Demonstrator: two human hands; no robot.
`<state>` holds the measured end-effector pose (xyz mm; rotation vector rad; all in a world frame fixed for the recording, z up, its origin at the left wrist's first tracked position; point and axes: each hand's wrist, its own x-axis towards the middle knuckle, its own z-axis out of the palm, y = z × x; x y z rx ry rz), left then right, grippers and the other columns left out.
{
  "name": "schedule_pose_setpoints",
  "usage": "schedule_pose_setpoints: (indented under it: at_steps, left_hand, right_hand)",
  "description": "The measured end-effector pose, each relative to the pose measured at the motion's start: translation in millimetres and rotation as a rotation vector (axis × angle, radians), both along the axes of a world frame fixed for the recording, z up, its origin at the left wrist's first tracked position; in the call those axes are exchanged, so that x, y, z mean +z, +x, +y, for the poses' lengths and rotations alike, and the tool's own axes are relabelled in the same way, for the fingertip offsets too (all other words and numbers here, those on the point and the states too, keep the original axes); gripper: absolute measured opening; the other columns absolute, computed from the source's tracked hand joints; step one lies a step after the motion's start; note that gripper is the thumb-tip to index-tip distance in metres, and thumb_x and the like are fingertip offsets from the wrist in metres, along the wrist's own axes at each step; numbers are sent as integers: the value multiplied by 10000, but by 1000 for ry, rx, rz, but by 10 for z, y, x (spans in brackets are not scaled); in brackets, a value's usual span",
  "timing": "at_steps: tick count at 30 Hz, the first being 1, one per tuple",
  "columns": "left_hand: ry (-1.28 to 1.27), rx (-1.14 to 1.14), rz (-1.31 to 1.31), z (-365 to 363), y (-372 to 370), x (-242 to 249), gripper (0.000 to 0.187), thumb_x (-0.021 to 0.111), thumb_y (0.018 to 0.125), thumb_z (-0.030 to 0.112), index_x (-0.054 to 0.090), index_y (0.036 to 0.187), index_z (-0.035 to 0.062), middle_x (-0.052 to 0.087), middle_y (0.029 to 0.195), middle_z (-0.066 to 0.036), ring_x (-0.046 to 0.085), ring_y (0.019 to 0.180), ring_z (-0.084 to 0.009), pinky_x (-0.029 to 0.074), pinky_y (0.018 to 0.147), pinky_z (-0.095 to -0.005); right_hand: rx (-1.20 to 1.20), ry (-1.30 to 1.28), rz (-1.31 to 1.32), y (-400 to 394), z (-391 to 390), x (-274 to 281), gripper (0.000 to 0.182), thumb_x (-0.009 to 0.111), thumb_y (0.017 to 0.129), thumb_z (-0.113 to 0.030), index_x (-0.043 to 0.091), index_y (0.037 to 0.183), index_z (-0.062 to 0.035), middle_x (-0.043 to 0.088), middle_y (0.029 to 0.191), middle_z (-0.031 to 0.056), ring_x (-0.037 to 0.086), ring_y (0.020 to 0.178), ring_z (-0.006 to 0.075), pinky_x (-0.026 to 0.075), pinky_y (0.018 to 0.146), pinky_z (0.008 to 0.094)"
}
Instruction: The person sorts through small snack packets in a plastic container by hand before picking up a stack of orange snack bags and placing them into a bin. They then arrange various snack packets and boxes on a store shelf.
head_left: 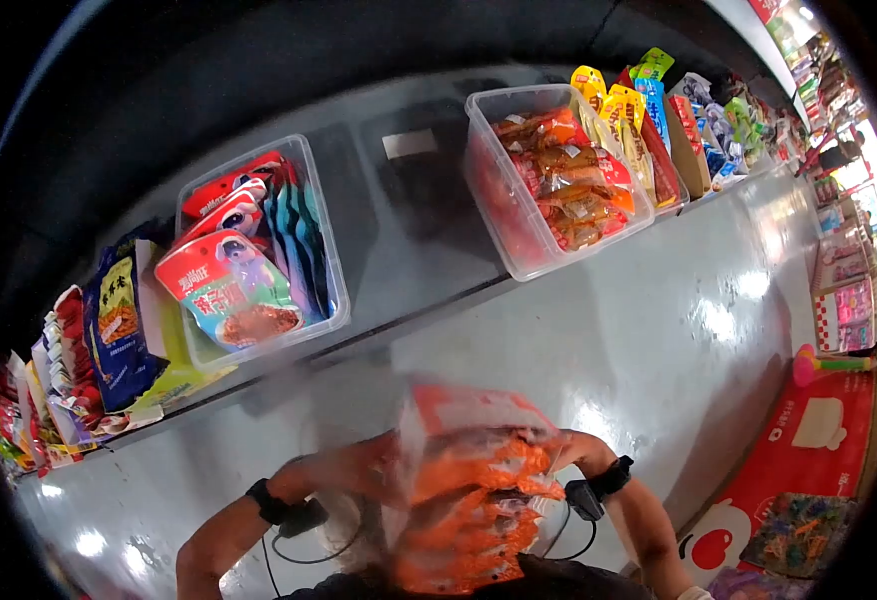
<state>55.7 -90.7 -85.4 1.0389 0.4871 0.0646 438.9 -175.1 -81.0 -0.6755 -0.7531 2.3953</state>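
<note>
Close to my body I hold a clear plastic bin (pixel 414 440) of orange-and-red snack packets (pixel 484 490), smeared by motion. My left hand (pixel 364 465) is closed on the bin's left side, its fingers blurred. On the opposite side my right hand (pixel 581 450) grips it, mostly hidden behind the packets. The bin is in the air over the grey floor, in front of the low shelf (pixel 384 240). Both wrists wear black straps with cabled devices.
A clear bin (pixel 339 315) of red-and-teal snack pouches stands left on the shelf. Another clear bin (pixel 519 270) holds brown-and-red packets at right. A white label (pixel 411 145) lies between them. More boxed snacks line both ends; a red display (pixel 809 430) stands on the right.
</note>
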Motion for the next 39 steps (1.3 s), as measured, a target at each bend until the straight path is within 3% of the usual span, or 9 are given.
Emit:
schedule_pose_setpoints:
  at_steps: [6,11,15,19,21,25,27,33,39]
  left_hand:
    - [117,-284,178,-232,-2,-321,658,834,838,277,445,1330,79,589,1111,-44,571,1094,-182,473,996,-419]
    - [-142,58,120,-350,-87,-523,904,800,854,390,283,1542,114,546,1351,-112,563,1212,-246,462,1047,-439]
    - [-417,108,108,-195,-114,-662,1025,738,866,502,109,1607,179,177,1650,-112,305,1477,-300,391,1147,-465]
    - [-422,250,72,15,-39,-528,1015,676,864,599,106,1604,201,211,1632,-113,316,1466,-315,399,1148,-502]
    - [-452,282,9,76,-34,-531,954,688,876,562,187,1587,170,288,1601,-122,360,1447,-276,387,1165,-471]
    - [-317,456,116,77,-75,-617,618,681,957,361,451,1450,67,551,1398,-85,548,1278,-227,477,1063,-389]
    - [122,432,235,99,-124,-659,490,662,985,230,488,1403,43,580,1342,-79,571,1218,-194,474,1044,-358]
    - [74,600,231,64,-20,-544,303,650,977,145,588,1255,43,636,1200,-60,597,1131,-165,480,974,-337]
    - [761,615,369,152,277,78,262,679,942,172,649,1159,27,646,1118,-91,626,1045,-219,502,894,-369]
  right_hand:
    - [57,-113,-54,-187,-147,26,878,780,831,-89,268,1543,-45,359,1555,113,400,1375,210,402,1114,395]
    - [97,-162,-101,-387,-78,-45,946,775,811,-29,211,1568,-63,302,1590,106,360,1415,221,380,1134,400]
    - [104,-170,-162,-448,52,-163,1005,772,794,18,165,1588,-79,256,1618,101,329,1448,230,362,1150,403]
    - [104,176,-404,-528,248,-430,1166,863,790,-319,57,1600,-86,415,1523,166,414,1376,264,384,1129,418]
    - [37,-61,-220,-477,251,-489,1124,877,746,-121,140,1593,-81,250,1620,108,301,1457,217,362,1144,399]
    - [182,136,-604,-409,293,-671,1056,911,704,-397,341,1491,18,493,1450,185,532,1283,275,459,1062,420]
    - [314,25,-674,-354,333,-634,969,883,762,-246,320,1521,-29,509,1442,171,552,1261,258,507,1024,406]
    - [69,221,-637,-315,248,-440,853,698,802,163,355,1531,-118,479,1492,110,589,1186,217,558,973,360]
    - [-237,355,-1209,-504,303,25,436,665,777,65,555,1189,-26,630,982,79,611,817,157,512,745,310]
